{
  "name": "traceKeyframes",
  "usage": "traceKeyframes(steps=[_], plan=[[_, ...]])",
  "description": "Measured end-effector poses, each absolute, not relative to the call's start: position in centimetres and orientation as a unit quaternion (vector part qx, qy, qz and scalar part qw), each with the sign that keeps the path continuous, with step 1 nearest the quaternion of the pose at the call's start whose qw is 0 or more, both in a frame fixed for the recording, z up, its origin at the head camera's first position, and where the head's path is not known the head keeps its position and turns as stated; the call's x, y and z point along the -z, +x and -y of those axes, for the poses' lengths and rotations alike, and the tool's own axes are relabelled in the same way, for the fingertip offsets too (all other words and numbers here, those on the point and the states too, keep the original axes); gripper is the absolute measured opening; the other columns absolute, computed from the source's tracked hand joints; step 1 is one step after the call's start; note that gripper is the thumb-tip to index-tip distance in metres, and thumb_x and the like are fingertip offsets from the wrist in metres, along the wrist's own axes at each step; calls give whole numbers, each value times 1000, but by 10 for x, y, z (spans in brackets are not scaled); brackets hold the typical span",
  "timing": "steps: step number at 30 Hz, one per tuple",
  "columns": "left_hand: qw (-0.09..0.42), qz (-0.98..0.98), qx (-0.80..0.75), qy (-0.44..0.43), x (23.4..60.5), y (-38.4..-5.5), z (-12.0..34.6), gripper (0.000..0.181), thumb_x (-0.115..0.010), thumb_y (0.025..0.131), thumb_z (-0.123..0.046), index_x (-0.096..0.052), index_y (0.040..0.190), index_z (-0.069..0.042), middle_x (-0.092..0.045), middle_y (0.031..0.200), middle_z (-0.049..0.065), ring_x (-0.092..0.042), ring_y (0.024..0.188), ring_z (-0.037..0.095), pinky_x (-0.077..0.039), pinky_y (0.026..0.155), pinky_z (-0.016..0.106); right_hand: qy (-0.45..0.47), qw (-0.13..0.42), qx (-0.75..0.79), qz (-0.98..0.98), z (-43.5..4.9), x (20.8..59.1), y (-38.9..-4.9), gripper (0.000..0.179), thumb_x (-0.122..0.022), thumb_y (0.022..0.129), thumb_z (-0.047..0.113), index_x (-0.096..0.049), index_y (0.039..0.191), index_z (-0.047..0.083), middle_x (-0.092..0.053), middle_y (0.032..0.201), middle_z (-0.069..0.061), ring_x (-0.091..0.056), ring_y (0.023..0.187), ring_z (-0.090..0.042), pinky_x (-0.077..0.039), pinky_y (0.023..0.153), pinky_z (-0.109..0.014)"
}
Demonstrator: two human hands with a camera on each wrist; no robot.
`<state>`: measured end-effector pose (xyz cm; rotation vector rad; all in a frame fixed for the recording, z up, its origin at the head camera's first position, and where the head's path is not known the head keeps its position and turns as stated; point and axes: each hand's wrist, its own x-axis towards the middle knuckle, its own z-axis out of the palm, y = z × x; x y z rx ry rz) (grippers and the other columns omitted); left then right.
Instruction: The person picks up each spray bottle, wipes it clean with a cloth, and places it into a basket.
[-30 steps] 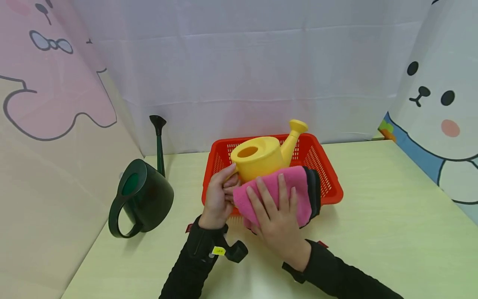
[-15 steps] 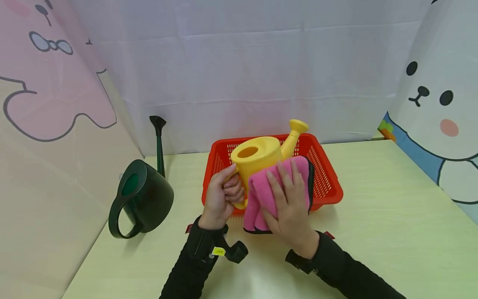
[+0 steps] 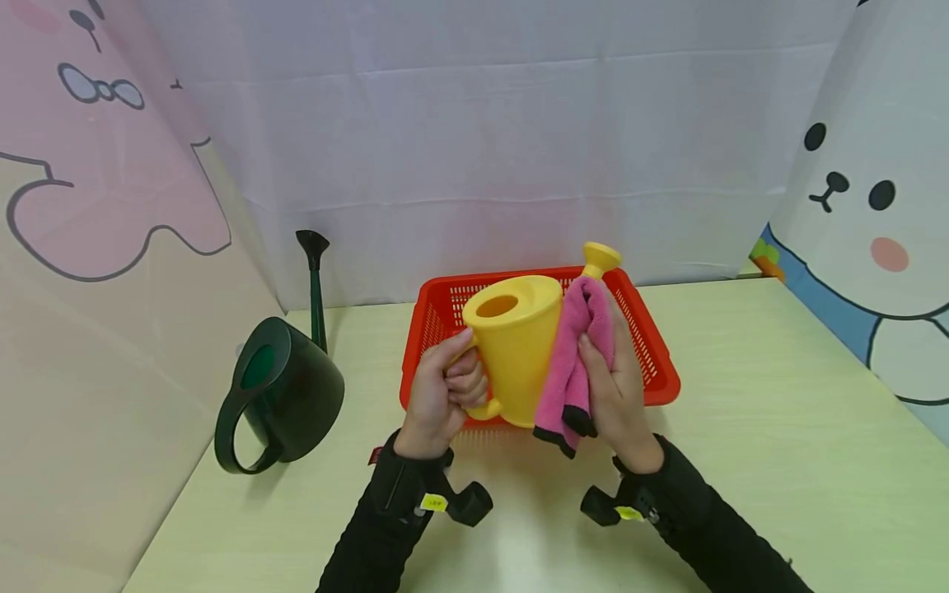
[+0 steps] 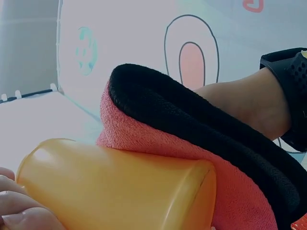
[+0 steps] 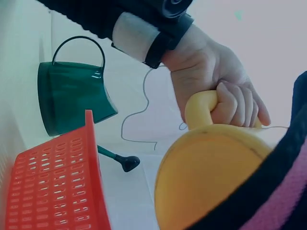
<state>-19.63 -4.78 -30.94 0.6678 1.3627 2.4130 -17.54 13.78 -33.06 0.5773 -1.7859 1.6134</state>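
Note:
My left hand point(image 3: 445, 391) grips the handle of a yellow watering can point(image 3: 519, 354), its fingers curled round it. The can overlaps the red basket in the head view, with its spout rose point(image 3: 602, 257) pointing up to the right. A pink cloth point(image 3: 571, 362) with black edging lies along the can's right side, folded over the spout. My right hand point(image 3: 619, 387) holds this cloth, thumb in front and the other fingers mostly hidden behind. In the left wrist view the cloth point(image 4: 144, 132) lies against the can's body point(image 4: 115, 182). The right wrist view shows the can's base point(image 5: 211, 177).
A red perforated basket point(image 3: 656, 375) stands at the back of the pale table point(image 3: 741, 461), behind the can. To the left stands a dark green watering can point(image 3: 307, 408) with a long spout. Printed cloth sheets point(image 3: 445, 148) rise behind and at both sides.
The right hand has moved right and up with the cloth, from the front of the yellow can round to its right side and spout. The left hand has barely moved.

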Motion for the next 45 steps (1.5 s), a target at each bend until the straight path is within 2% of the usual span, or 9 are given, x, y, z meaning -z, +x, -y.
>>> traceKeyframes(steps=[5,9,11,14,17,23,28,38,45], plan=[[139,-478,-837,227,310,-197,47,46,-25,98,-18,-29,53,-18,-31,44,-11,-27,36,6,-14,41,25,217,324,-609,690,-137,329,-174,53,-38,93,-4,-24,144,6,-36,140,-2,-39,125,-11,-34,101,-13],[139,-485,-834,224,311,-197,45,46,-26,98,-18,-28,52,-18,-29,44,-10,-25,36,6,-14,41,24,208,341,-574,715,-135,330,-173,56,-42,91,-5,-26,143,8,-38,137,-10,-42,120,-10,-37,99,-14],[141,-488,-832,223,312,-198,44,46,-27,98,-18,-27,52,-18,-27,44,-10,-25,35,6,-14,41,24,206,366,-539,731,-134,332,-172,55,-45,91,-1,-27,142,7,-39,136,-13,-41,121,-11,-36,100,-15],[144,-492,-830,220,313,-199,42,46,-28,98,-18,-27,52,-17,-26,44,-9,-25,36,6,-15,40,22,222,421,-469,744,-131,336,-172,50,-46,94,14,-31,140,3,-38,138,-18,-34,131,-17,-26,111,-26],[143,-500,-828,211,314,-199,40,46,-30,98,-19,-28,52,-18,-26,44,-10,-26,36,4,-17,40,20,242,481,-381,751,-127,342,-171,53,-42,96,31,-31,142,7,-32,145,-16,-22,139,-23,-15,115,-35],[147,-504,-827,201,318,-199,34,46,-31,98,-19,-31,52,-18,-30,44,-12,-28,36,2,-21,39,17,269,560,-206,756,-115,350,-169,52,-41,95,35,-32,143,16,-34,143,-17,-23,136,-36,-16,113,-47],[156,-491,-835,196,319,-199,30,43,-31,98,-19,-37,55,-18,-34,45,-13,-30,37,0,-25,40,13,285,556,-138,769,-108,354,-164,50,-42,95,33,-35,142,16,-39,135,-20,-19,136,-40,-10,111,-55],[147,-510,-824,197,317,-199,32,46,-31,98,-20,-34,52,-19,-32,44,-12,-28,37,1,-24,40,16,285,541,-159,775,-112,351,-166,51,-42,95,35,-34,142,17,-38,135,-21,-19,136,-40,-13,111,-55],[148,-509,-827,188,314,-199,35,47,-31,98,-20,-28,51,-18,-29,43,-12,-25,36,3,-20,40,18,286,514,-259,766,-123,346,-171,53,-41,96,35,-32,143,14,-33,141,-20,-23,136,-33,-17,114,-40]])
